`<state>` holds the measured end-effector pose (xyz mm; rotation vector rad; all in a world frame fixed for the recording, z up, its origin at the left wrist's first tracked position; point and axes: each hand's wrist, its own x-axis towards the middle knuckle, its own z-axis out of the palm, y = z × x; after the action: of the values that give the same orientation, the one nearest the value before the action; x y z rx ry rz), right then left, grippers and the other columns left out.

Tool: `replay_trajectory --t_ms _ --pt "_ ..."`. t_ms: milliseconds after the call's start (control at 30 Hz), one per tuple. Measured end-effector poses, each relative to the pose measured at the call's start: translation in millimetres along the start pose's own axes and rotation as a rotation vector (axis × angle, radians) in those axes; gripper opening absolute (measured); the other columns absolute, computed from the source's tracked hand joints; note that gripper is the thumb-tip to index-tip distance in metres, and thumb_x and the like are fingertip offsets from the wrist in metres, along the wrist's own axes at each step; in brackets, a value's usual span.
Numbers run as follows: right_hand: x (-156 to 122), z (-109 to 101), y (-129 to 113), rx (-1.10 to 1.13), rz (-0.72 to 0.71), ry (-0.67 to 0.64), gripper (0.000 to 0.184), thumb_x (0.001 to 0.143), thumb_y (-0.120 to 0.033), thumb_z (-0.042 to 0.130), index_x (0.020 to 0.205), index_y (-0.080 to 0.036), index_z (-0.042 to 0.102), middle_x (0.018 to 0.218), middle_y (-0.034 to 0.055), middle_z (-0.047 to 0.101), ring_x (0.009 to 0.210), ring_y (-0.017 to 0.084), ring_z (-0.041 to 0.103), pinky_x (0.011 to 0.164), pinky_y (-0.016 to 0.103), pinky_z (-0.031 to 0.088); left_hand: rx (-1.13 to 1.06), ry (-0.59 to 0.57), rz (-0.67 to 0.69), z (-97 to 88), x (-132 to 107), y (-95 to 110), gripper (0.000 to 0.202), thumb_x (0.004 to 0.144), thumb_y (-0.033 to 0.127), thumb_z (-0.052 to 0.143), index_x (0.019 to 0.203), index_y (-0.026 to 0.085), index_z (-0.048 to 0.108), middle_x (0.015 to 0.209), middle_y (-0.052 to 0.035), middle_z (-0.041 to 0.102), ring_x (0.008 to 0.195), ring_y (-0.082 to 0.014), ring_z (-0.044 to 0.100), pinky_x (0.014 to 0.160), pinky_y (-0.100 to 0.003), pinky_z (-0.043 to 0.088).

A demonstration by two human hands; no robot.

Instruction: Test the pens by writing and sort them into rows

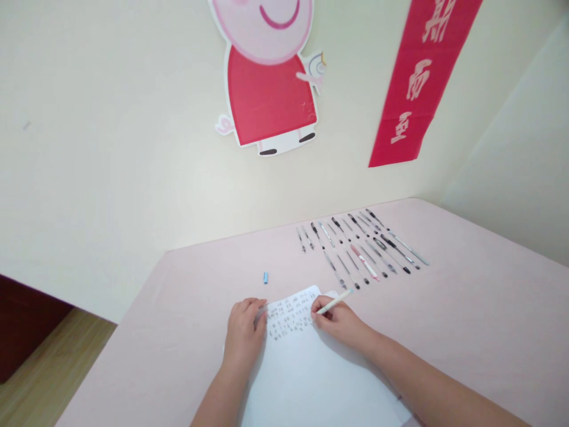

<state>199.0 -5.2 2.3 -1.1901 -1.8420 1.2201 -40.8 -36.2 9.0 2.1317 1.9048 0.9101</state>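
Note:
A white sheet of paper lies on the pink table, with several lines of small writing near its far edge. My right hand is closed round a white pen, its tip on the paper near the writing. My left hand rests on the sheet's left edge, fingers loosely curled and pressing it down. A small blue pen cap lies on the table beyond my left hand.
Several pens lie in rows at the far right of the table, near the wall. A cartoon pig cutout and a red banner hang on the cream wall. Wooden floor shows past the table's left edge.

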Motion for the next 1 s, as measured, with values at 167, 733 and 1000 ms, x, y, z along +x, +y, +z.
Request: replay_trajectory --t_ms 167,733,1000 --pt "-1.1 3.0 -7.2 -0.014 0.108 0.015 0.007 0.075 -0.018 0.048 0.071 -0.019 0.054 0.052 -0.0036 0.051 0.049 0.011 0.045 0.049 0.021 0.032 0.000 -0.011 -0.011 1.1 1.5 -2.1 0.023 0.079 0.020 0.052 0.097 0.016 0.065 0.092 -0.0082 0.064 0.090 -0.0243 0.055 0.084 -0.044 0.043" --pt "-15.1 4.2 -17.0 -0.243 -0.029 0.030 0.009 0.071 -0.014 0.048 0.067 -0.020 0.052 0.059 -0.0031 0.050 0.055 0.011 0.045 0.053 0.023 0.033 -0.091 -0.184 0.246 -4.0 -0.6 22.8 0.045 0.073 -0.001 0.043 0.100 0.027 0.065 0.109 -0.0064 0.056 0.105 -0.0229 0.045 0.090 -0.042 0.040" --pt "-14.8 6.1 -17.5 -0.295 -0.118 0.066 0.012 0.074 -0.015 0.046 0.067 -0.020 0.054 0.063 -0.0013 0.054 0.061 0.013 0.048 0.058 0.025 0.034 -0.107 -0.257 0.261 -2.9 -1.1 22.2 0.045 0.074 0.000 0.043 0.098 0.029 0.068 0.113 -0.0061 0.056 0.108 -0.0234 0.044 0.093 -0.045 0.040"
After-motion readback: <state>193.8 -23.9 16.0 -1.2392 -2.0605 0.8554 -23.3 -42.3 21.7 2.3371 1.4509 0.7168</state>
